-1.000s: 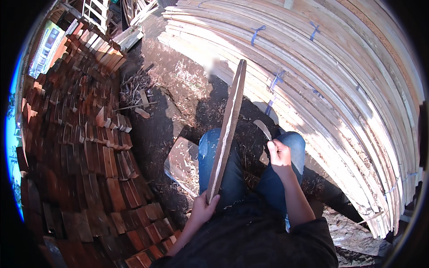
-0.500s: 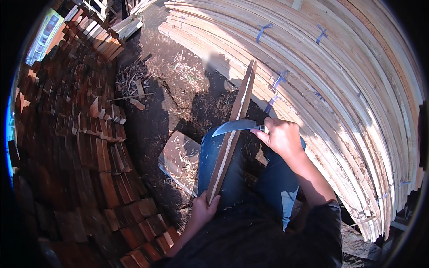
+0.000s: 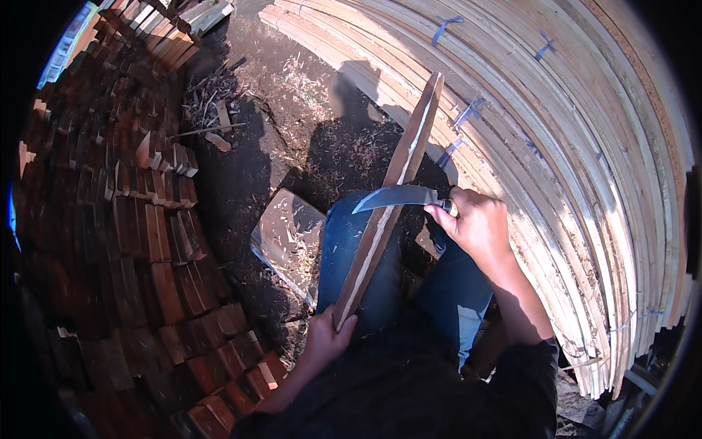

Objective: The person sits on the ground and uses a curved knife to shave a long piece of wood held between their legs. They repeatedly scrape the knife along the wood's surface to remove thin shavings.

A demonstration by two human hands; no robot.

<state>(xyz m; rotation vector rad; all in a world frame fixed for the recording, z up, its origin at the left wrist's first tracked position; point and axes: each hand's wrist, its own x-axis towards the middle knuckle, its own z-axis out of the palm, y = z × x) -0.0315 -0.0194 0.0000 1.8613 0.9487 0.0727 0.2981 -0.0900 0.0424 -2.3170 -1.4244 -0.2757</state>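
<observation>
My left hand (image 3: 329, 336) is closed round the near end of a long brown wooden strip (image 3: 369, 252), which slants up and away to the right across my lap. A pale line runs along the length of the strip. In my right hand (image 3: 475, 223) is the handle of a curved knife (image 3: 398, 196), gripped with the thumb along it. Its grey blade lies crosswise over the strip around mid-length, tip pointing left. Whether the edge bites into the wood, I cannot tell.
Stacked reddish-brown wood blocks (image 3: 157, 241) fill the left side. Long pale wood strips (image 3: 556, 168), bundled with blue ties, lie to the right. Between them, shavings litter the dark ground (image 3: 292, 132). A flat slab (image 3: 289, 234) with shavings rests beside my left knee.
The strip's far end has swung slightly up and right. My right hand and the knife have shifted a little to the right, while my left hand keeps its hold.
</observation>
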